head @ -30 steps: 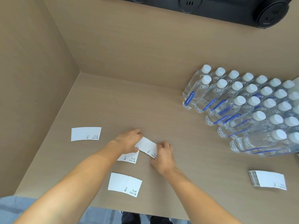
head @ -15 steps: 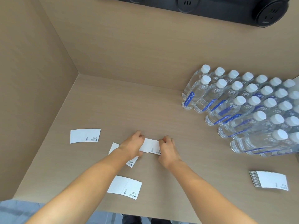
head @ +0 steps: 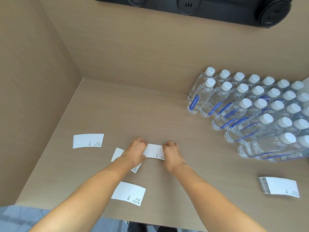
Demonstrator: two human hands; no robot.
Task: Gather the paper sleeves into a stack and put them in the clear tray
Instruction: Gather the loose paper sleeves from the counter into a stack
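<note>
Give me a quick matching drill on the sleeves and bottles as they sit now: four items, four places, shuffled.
Items:
1. held sleeve
2. stack
3. far-left sleeve
4. bottles

Places:
A. alone on the table, far left, untouched
B. standing in rows at the right, against the back wall
C. pinched at its two ends between the left hand and right hand
D. lying near the table's front right edge

Pairs: 1-C, 2-D, 3-A, 4-B
</note>
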